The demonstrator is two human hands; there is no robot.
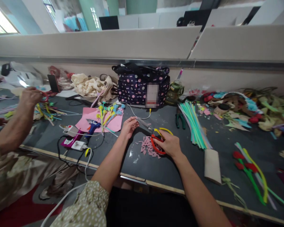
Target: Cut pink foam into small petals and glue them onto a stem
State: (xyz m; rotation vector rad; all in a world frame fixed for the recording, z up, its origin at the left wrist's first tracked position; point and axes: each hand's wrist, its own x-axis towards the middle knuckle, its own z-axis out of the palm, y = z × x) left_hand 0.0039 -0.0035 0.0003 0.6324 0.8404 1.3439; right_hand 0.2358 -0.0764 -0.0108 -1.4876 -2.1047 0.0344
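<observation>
in the head view, a pale thin strip [144, 124] is pinched at its left end between the closed thumb and fingers of the left hand [130, 126]. red-and-yellow-handled scissors [157, 147] are gripped by the right hand [171, 143], its fingers curled around the spread handles; how far the blades are parted cannot be told. the strip is stretched between the hands, its right end at the blades. small pink pieces [148, 146] are heaped just below the scissors, between the two forearms.

the front edge [163, 186] of the tabletop [165, 116] is crossed by both forearms. bare surface is left beyond the hands, nearer than the dotted bag [134, 85], and also in a band to the right of the right hand.

to the left of the left hand, room is taken up by a pink sheet [84, 118] bearing small flowers [106, 115], a blue glue gun [92, 126], a purple glue gun [72, 141] and cables. beyond and right of the right hand, green-handled pliers [180, 120] and a bundle of pale green stems [194, 124] are laid. farther right, a cream block [212, 165] and red flowers [238, 154] are placed. a co-worker's hand [30, 96] is raised far to the left.
</observation>
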